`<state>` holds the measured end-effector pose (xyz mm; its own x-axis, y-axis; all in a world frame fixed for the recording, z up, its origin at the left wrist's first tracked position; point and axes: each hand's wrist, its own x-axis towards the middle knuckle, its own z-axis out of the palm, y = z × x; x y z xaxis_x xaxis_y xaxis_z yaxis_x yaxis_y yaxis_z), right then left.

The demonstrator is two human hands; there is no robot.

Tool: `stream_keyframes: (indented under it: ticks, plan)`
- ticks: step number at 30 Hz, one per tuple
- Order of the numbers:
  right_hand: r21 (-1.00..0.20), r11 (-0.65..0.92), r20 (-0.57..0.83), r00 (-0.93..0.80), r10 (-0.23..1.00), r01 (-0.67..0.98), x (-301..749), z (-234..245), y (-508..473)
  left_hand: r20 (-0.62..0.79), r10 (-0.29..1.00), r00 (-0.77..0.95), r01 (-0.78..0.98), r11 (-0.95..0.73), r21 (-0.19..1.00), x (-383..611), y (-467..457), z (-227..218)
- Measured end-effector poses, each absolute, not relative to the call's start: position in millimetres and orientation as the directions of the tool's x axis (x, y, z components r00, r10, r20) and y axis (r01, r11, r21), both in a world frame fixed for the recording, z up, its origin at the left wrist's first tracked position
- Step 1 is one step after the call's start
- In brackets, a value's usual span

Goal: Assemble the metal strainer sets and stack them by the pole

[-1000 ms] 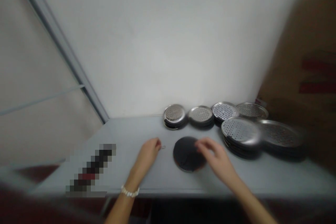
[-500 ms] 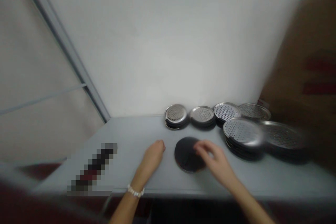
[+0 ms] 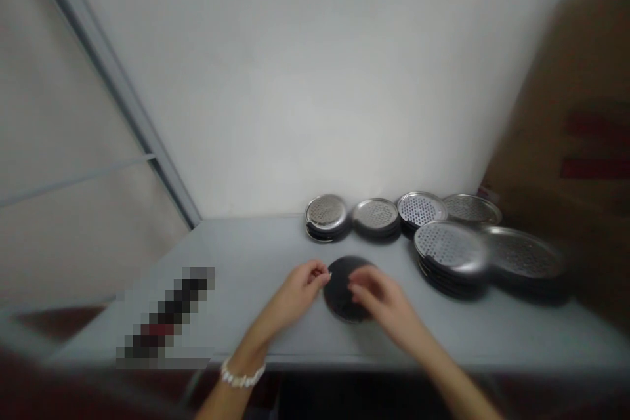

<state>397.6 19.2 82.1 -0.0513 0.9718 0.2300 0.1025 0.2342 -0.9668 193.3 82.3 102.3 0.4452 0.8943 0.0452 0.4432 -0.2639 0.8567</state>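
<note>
A round black disc (image 3: 339,298) lies on the grey table in front of me. At its left edge is my left hand (image 3: 302,282), thumb and fingers pinched together, with a tiny pale spot at the fingertips that is too small to name. Over the disc's right part hovers or rests my right hand (image 3: 381,295), its fingers curled and pressed together. What those fingers hold, if anything, is hidden. A bracelet of white beads (image 3: 243,374) circles my left wrist.
Several stacks of round perforated metal graters stand at the back and right, among them a left stack (image 3: 325,213) and a front stack (image 3: 450,249). A brown cardboard box (image 3: 566,98) rises at the right. A pixelated dark patch (image 3: 165,321) covers the table's left. A white wall (image 3: 315,79) stands behind.
My left hand has moved right to the disc's left edge and its fingers are now pinched there. My right hand has shifted slightly left over the disc. The view has moved a little.
</note>
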Motion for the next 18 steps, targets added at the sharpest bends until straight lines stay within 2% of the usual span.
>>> stream_keyframes:
  ticks: [3, 7, 11, 18]
  plan:
    - [-0.980, 0.193, 0.198, -0.111, 0.974, -0.047, 387, 81, 16, 0.001, 0.857, 0.515, 0.188, -0.114, 0.976, 211, 66, 103]
    - [-0.975, 0.160, 0.174, -0.084, 0.981, -0.155, 381, 85, 15, -0.037, 0.881, 0.471, 0.046, 0.018, 0.999, 229, 54, 101]
    - [-0.980, 0.128, 0.137, -0.049, 0.989, -0.153, 385, 88, 17, -0.040, 0.902, 0.429, -0.002, 0.045, 0.999, 234, 54, 101]
    - [-0.991, 0.100, 0.103, -0.039, 0.994, -0.091, 391, 88, 18, -0.049, 0.909, 0.413, 0.033, 0.039, 0.999, 229, 58, 108]
